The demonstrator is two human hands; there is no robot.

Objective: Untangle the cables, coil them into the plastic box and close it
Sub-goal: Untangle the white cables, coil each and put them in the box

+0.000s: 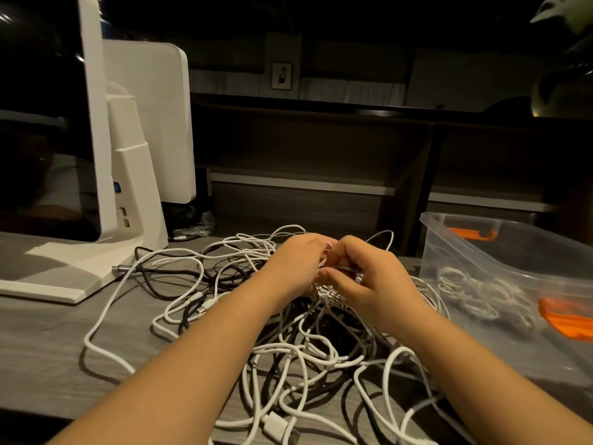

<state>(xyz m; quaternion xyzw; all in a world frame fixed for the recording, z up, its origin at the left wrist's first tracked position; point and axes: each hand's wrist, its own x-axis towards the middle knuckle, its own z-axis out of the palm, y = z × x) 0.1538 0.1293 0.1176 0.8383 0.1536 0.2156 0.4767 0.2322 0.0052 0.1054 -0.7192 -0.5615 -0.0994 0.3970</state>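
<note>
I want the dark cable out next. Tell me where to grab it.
Take the dark cable by its metal plug end near the monitor stand's base, coming from the left. That end lies free on the desk; the rest runs under the white cables.

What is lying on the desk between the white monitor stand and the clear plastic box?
In the head view, a tangled heap of white and black cables, with both hands, left hand and right hand, working in it.
</note>
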